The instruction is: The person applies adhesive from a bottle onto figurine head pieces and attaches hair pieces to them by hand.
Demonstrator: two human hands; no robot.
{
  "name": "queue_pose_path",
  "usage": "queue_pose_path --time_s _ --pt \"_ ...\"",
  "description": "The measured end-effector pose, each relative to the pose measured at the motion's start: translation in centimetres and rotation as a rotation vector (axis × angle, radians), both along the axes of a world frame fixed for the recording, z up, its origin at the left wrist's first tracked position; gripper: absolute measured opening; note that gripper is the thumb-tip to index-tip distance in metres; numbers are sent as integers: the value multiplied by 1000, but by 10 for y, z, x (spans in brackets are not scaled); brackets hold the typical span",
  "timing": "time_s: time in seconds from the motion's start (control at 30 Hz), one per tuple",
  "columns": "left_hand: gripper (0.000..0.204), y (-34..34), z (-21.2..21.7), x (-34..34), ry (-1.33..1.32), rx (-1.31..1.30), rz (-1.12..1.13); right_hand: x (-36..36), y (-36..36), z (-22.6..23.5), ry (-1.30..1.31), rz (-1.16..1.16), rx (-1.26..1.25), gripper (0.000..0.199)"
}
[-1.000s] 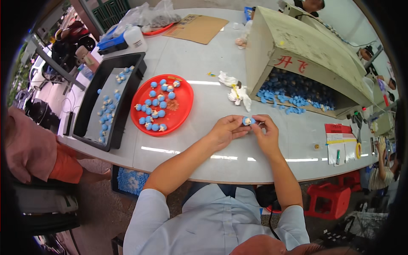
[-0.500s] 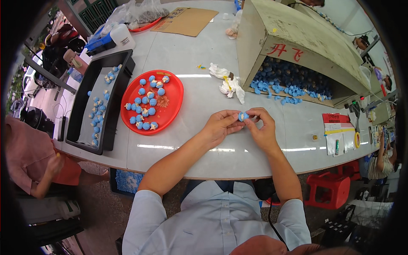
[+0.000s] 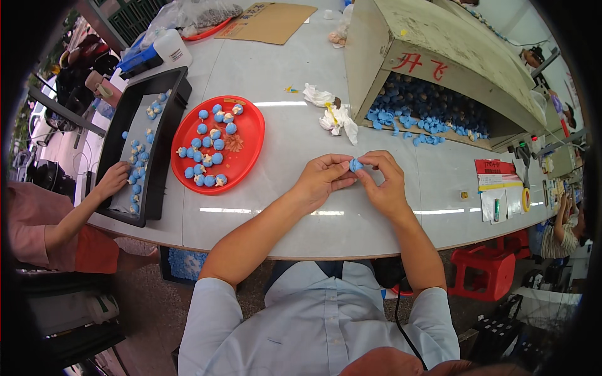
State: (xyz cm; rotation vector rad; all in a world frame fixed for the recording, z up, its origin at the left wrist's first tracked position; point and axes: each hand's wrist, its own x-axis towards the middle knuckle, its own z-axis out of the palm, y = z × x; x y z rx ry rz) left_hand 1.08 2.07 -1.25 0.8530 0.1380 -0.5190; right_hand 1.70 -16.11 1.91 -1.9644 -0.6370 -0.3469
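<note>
A small round blue piece (image 3: 355,165) is pinched between my two hands over the near part of the table. My left hand (image 3: 320,183) holds it from the left with thumb and fingertips. From the other side, the thumb and forefinger of my right hand (image 3: 387,183) close on the same piece. Its underside is hidden by my fingers. To the left stands a round red tray (image 3: 246,150) with several blue balls (image 3: 208,143) that have cream-coloured parts. Crumpled white tissue (image 3: 338,119) lies just beyond my hands.
A long black tray (image 3: 169,125) at the left holds more balls; a co-worker's hand (image 3: 115,178) reaches into it. At the right, an open-fronted box (image 3: 433,62) contains many blue pieces. Scissors (image 3: 525,160), yellow tape (image 3: 525,199) and flat cardboard (image 3: 266,22) lie about.
The blue piece has turned in my fingers; its pale patch no longer shows. The co-worker's hand has come into the black tray. The whole view has shifted slightly.
</note>
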Motion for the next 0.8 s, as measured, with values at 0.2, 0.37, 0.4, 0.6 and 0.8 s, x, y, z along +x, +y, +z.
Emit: queue_pose_path --time_s 0.2,0.37,0.4,0.6,0.8 --pt "24 -2 4 0 -7 11 2 1 -3 0 -16 -16 -7 24" --pt "29 5 0 6 -29 -227 -106 0 -10 -5 16 12 153 23" --pt "29 7 -1 6 -29 -234 -107 1 -12 -7 71 48 259 23" --pt "33 8 -1 3 6 -375 -157 -2 -14 -6 39 87 298 23" --pt "31 5 -1 2 14 -359 -154 -3 -11 -2 -49 70 230 24"
